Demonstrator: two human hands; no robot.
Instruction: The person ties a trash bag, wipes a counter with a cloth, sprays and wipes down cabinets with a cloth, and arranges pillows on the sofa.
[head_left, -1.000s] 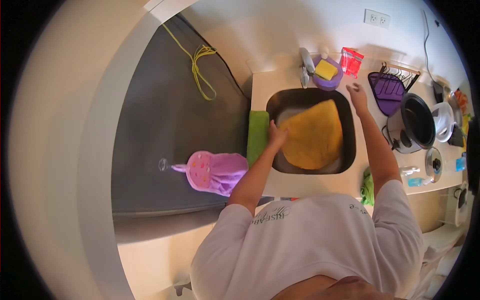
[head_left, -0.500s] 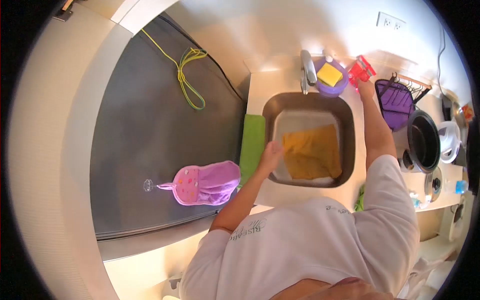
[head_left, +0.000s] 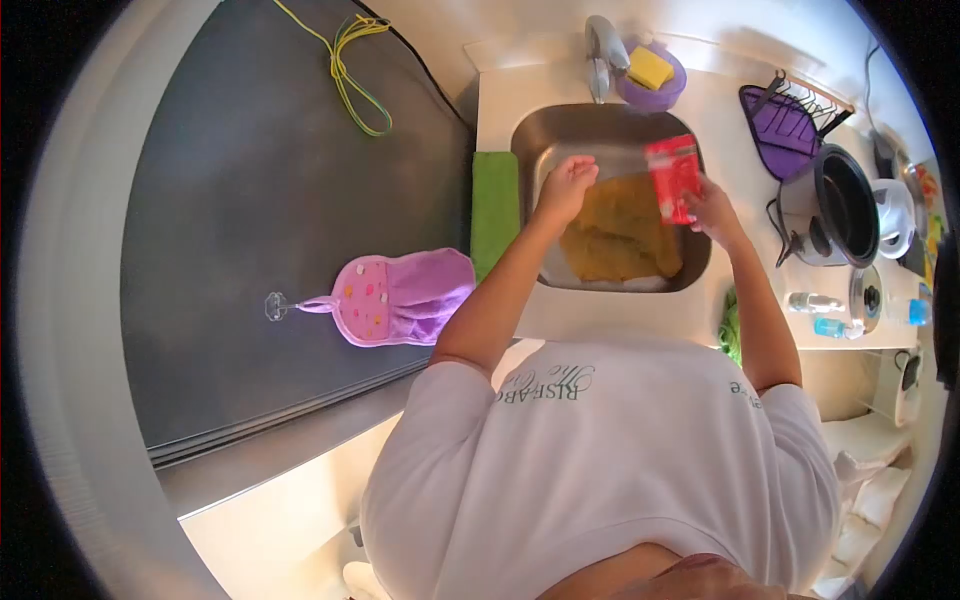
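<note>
In the head view, my right hand (head_left: 714, 212) grips a red packet (head_left: 674, 178) by its lower right edge, holding it above the right side of the sink (head_left: 693, 262). My left hand (head_left: 570, 187) hovers over the sink's left part with fingers loosely bent and nothing visible in them. Below both hands, a mustard-brown cloth (head_left: 615, 235) lies spread on the sink bottom. The faucet (head_left: 603, 50) stands behind the basin, beside a purple bowl (head_left: 655, 97) with a yellow sponge (head_left: 650, 68) on it.
A green cloth (head_left: 495, 210) lies along the sink's left edge. Further left, a pink and purple hand towel (head_left: 405, 298) rests on a dark surface (head_left: 240, 230). To the right are a purple rack mat (head_left: 775, 135), a black-lined pot (head_left: 848, 205), a glass lid (head_left: 868, 298) and small bottles (head_left: 828, 327).
My right hand has brought the red packet from the counter behind the sink to above the basin. My left hand has moved up and inward over the cloth. The camera view has tilted down.
</note>
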